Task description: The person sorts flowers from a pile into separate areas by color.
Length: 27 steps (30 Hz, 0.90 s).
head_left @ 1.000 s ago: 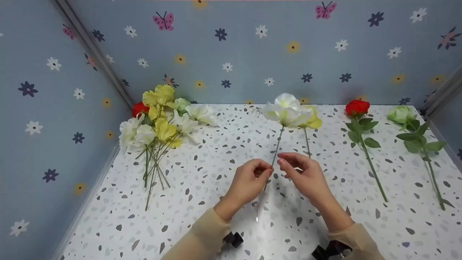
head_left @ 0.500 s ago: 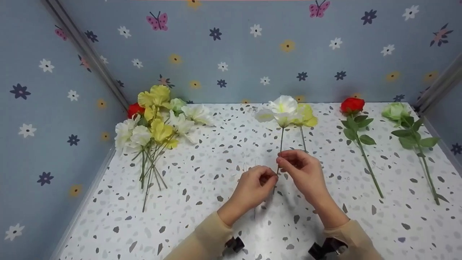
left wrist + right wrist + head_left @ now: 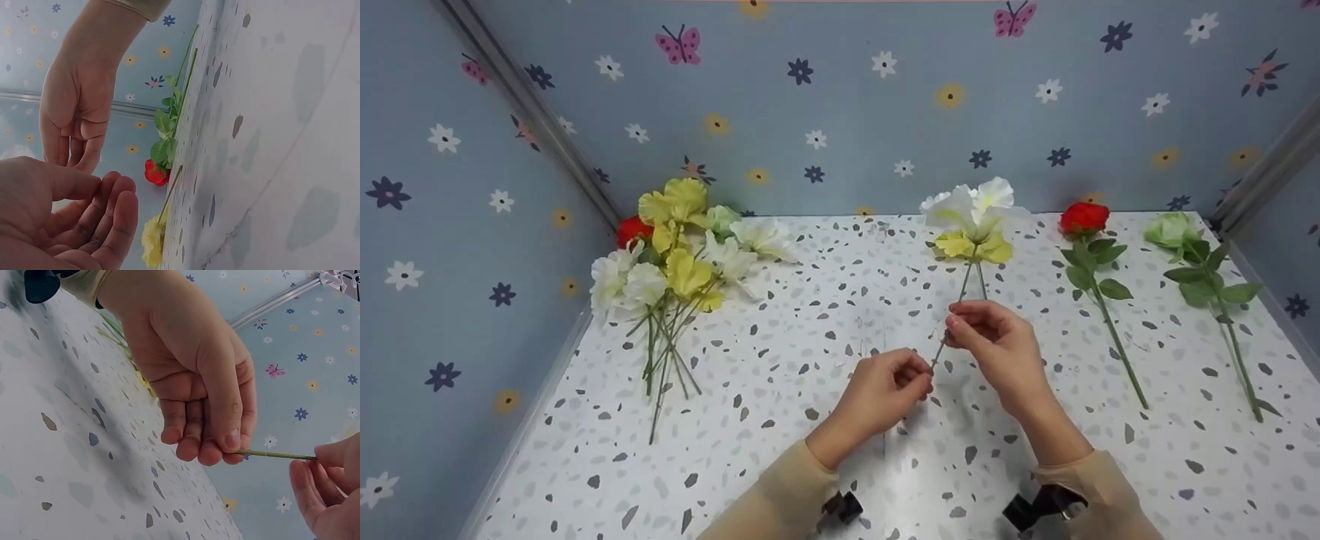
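Observation:
A white artificial flower [image 3: 971, 210] is tilted up off the table, its head leaning right, between my hands. Its thin stem [image 3: 275, 454] runs from one hand to the other. My left hand [image 3: 883, 394] pinches the stem near its lower end; in the right wrist view this left hand [image 3: 194, 377] shows thumb and index on it. Higher up, my right hand [image 3: 1001, 352] pinches the stem between thumb and fingertips. A yellow flower [image 3: 994, 247] lies just behind the white one, partly covered. In the left wrist view both hands appear, but the stem is hidden.
At the left lies a pile of white, yellow, red and green flowers [image 3: 688, 274] with crossed stems. A red rose [image 3: 1085, 217] and a pale green rose [image 3: 1174, 229] lie apart on the right. Patterned walls [image 3: 847, 105] enclose the speckled table [image 3: 780, 465].
My right hand, earlier apart from the stem, has taken hold of it. The white flower's head has swung and turned, now leaning right above the yellow flower. My left hand keeps its pinch.

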{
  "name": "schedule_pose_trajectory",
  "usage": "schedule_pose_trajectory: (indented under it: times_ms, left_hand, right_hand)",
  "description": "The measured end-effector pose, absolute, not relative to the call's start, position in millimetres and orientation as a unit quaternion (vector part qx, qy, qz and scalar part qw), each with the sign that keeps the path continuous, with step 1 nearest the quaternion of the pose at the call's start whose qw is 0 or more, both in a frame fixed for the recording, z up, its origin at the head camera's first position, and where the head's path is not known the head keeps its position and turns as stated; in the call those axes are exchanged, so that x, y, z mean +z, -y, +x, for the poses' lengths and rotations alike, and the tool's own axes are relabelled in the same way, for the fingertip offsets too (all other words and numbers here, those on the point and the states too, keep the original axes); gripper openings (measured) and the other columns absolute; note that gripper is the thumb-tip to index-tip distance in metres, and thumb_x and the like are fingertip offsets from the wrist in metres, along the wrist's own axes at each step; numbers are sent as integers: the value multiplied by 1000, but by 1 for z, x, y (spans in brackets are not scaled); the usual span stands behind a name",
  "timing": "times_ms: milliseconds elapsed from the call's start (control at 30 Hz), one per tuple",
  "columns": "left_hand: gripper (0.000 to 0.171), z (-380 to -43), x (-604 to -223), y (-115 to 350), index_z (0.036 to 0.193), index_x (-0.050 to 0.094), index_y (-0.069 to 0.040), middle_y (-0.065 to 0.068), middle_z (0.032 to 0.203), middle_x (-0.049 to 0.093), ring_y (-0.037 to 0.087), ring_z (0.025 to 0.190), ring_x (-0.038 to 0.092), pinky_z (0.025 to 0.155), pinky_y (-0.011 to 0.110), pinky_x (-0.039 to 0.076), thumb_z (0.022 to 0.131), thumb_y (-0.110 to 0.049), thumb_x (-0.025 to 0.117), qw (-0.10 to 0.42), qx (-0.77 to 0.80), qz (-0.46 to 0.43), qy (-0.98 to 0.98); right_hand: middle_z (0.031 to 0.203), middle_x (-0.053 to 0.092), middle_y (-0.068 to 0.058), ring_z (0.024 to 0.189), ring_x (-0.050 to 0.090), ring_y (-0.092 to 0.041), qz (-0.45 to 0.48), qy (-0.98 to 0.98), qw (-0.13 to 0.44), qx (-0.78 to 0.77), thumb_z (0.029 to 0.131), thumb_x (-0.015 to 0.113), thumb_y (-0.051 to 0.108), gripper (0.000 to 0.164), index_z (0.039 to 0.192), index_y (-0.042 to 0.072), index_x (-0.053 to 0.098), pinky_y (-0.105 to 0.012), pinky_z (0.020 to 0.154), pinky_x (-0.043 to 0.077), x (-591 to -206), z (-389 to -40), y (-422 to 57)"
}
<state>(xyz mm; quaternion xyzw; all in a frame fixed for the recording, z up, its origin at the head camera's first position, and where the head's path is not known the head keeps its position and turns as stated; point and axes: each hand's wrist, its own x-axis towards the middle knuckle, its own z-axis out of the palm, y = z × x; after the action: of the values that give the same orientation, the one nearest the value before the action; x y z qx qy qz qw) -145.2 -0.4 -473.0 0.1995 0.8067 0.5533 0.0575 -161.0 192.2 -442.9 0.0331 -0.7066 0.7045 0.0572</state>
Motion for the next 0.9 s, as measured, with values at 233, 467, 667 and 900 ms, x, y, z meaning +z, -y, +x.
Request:
schedule_pose_trajectory:
  times_ms: [233, 467, 667, 900]
  left_hand:
    - [6, -151, -474, 8, 94, 71, -6, -3, 78, 72, 8, 69, 68, 65, 24, 58, 95, -8, 66, 34, 566, 193, -801]
    - [5, -170, -466, 37, 95, 72, -14, -7, 84, 70, 9, 76, 67, 71, 23, 57, 94, -18, 71, 17, 522, 148, -840]
    - [7, -205, -459, 108, 94, 71, -9, 0, 85, 69, 15, 78, 65, 73, 28, 57, 93, -15, 69, -110, 454, 81, -880]
    - [16, -220, -457, 207, 101, 71, 0, 14, 90, 71, 31, 85, 65, 78, 45, 53, 93, -13, 66, -201, 347, -43, -915]
  right_hand:
    - [104, 69, -20, 93, 70, -29, 55, 738, 23, 672, 91, 76, 12, 28, 114, -2, 68, -36, 83, 60, -447, -160, -179]
    - [102, 68, -22, 88, 70, -29, 45, 731, 34, 680, 92, 73, 8, 26, 115, -3, 67, -37, 80, 61, -447, -169, -174]
    - [103, 69, -18, 85, 71, -24, 24, 769, 30, 638, 95, 70, 7, 22, 116, 2, 69, -32, 77, 61, -456, -184, -167]
    - [100, 71, -12, 82, 72, -22, 7, 829, -17, 559, 96, 68, 8, 24, 119, 0, 69, -36, 75, 61, -468, -211, -139]
